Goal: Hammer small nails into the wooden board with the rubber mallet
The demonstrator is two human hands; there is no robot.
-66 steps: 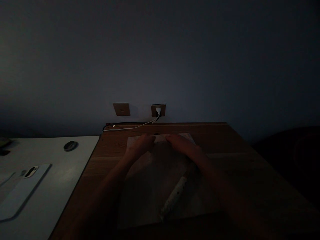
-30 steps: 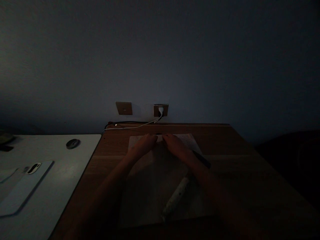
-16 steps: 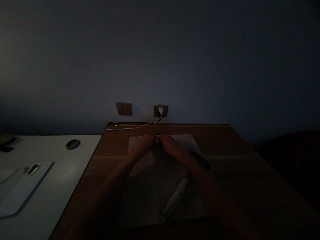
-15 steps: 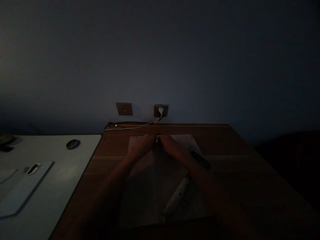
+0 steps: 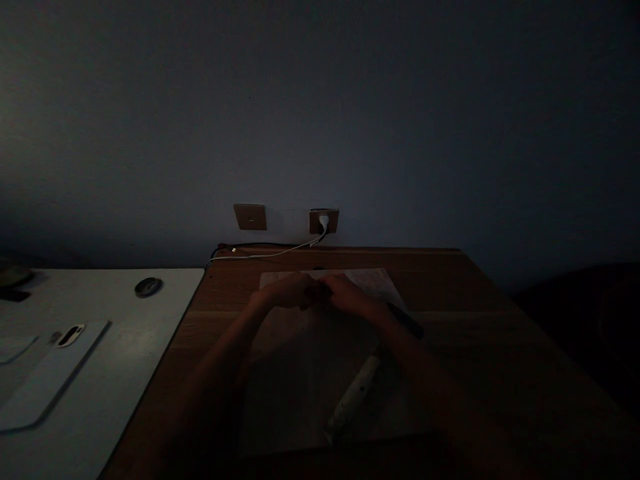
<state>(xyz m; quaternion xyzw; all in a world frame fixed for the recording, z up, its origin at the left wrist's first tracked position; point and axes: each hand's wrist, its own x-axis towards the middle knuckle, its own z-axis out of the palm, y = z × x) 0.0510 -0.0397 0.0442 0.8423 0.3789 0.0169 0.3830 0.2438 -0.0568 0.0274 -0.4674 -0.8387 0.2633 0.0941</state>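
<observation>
In dim light, my left hand [image 5: 295,291] and my right hand [image 5: 341,291] meet over the far part of a pale flat board [image 5: 290,420]. Both are closed, with fingers curled in toward each other. Whatever they hold, if anything, is hidden by the fingers and the dark. Nearer to me lies a long pale thing with dark spots [image 5: 356,393], perhaps a root vegetable, slanting across the board. A dark handle-like object [image 5: 406,320] shows beside my right forearm, partly covered by it.
The board rests on a wooden table [image 5: 480,307] against a wall. A white plug with a cable sits in a wall socket [image 5: 331,221], beside another wall plate [image 5: 251,217]. On the white surface [image 5: 145,340] at left are a round dark object [image 5: 149,287] and a pale flat device [image 5: 60,373].
My two hands have drawn slightly toward me and turned, their knuckles now lower over the board. The spotted pale thing stays in place. The view has shifted very slightly.
</observation>
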